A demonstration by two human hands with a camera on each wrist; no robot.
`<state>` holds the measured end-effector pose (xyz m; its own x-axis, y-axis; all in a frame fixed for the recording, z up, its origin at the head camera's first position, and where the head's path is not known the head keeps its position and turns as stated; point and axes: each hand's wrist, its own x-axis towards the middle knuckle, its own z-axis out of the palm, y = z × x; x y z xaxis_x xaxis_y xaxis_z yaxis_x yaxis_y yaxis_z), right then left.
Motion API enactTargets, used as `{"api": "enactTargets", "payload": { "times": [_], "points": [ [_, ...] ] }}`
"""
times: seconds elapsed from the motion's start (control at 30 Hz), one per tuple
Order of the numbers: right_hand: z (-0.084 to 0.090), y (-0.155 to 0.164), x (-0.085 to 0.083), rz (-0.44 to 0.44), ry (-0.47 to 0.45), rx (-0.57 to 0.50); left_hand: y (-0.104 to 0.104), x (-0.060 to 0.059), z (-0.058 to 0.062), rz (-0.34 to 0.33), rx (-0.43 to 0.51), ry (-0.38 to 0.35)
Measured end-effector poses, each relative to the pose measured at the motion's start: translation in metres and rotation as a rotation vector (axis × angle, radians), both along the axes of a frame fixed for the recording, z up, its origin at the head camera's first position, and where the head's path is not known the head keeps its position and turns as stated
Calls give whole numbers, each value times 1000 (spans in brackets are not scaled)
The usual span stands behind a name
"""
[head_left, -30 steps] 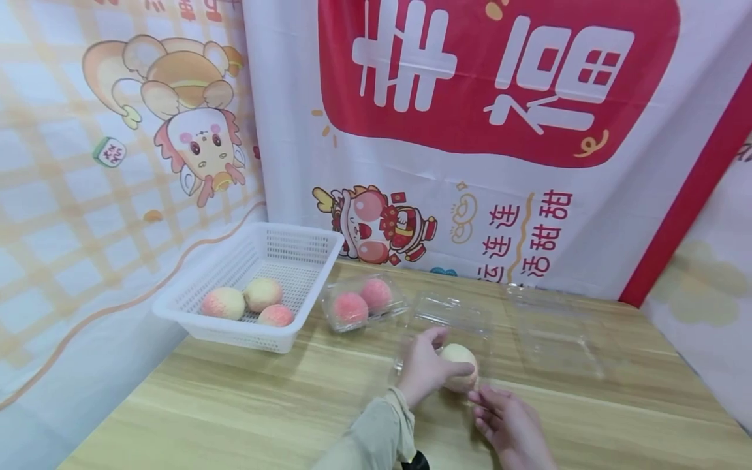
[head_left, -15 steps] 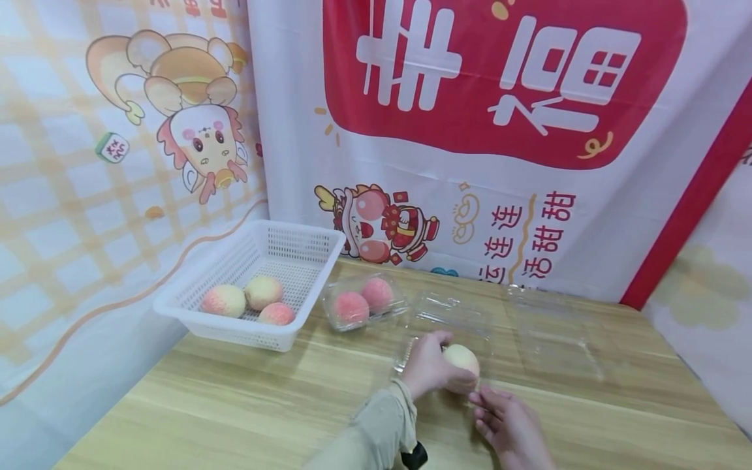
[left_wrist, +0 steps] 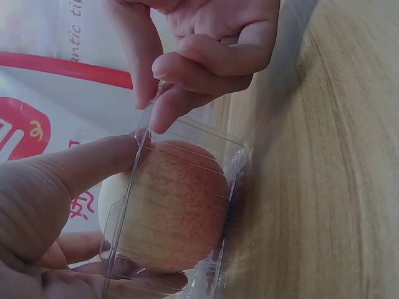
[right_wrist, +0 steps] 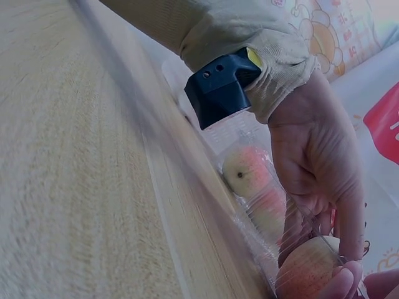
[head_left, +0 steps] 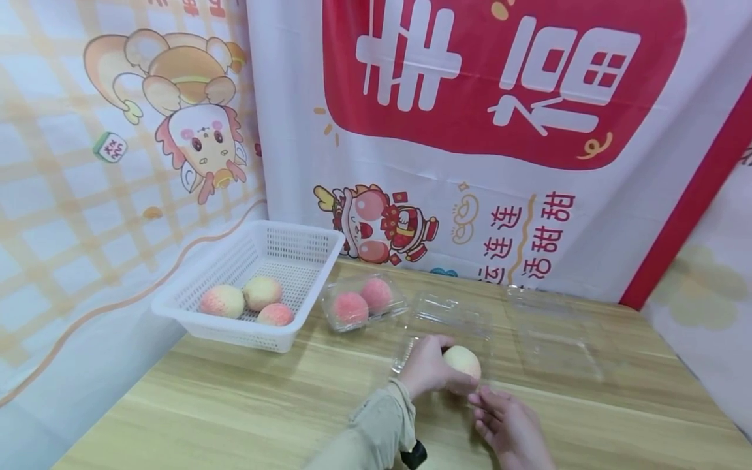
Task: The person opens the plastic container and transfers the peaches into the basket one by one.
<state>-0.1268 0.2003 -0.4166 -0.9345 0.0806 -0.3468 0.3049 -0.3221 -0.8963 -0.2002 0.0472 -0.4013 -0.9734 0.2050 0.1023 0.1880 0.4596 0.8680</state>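
A pale peach point(head_left: 463, 360) sits inside a clear plastic box point(head_left: 411, 346) on the wooden table. My left hand point(head_left: 425, 369) grips the box and peach from the left. In the left wrist view its thumb point(left_wrist: 81, 165) lies on the box edge, over the peach point(left_wrist: 177, 215). My right hand point(head_left: 502, 418) is just in front, and its fingertips point(left_wrist: 159, 93) pinch the clear box's rim point(left_wrist: 146, 128). The right wrist view shows the left hand point(right_wrist: 318, 162) over the peach point(right_wrist: 308, 268).
A white basket point(head_left: 294, 251) at the left holds three peaches. Beside it a shut clear box point(head_left: 361, 300) holds two pink peaches. Empty clear boxes point(head_left: 558, 333) lie at the back right. A printed cloth backdrop point(head_left: 499, 196) stands behind the table.
Almost nothing differs. Both hands stay on the clear box with the peach, which has shifted very slightly to the right.
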Motion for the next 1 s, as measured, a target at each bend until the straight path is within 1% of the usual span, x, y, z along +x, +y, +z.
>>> {"api": "enactTargets", "payload": {
  "times": [0.13, 0.37, 0.77, 1.0],
  "points": [
    [0, 1, 1, 3, -1, -7, 0, 0, -1, -10, 13, 13],
    [0, 1, 1, 11, -7, -6, -1, 2, -3, -18, 57, 7],
    [0, 1, 0, 16, -16, -20, -3, 2, -7, -11, 56, 4],
    [0, 2, 0, 12, -15, -19, -2, 2, -6, -18, 82, -4]
  ]
}}
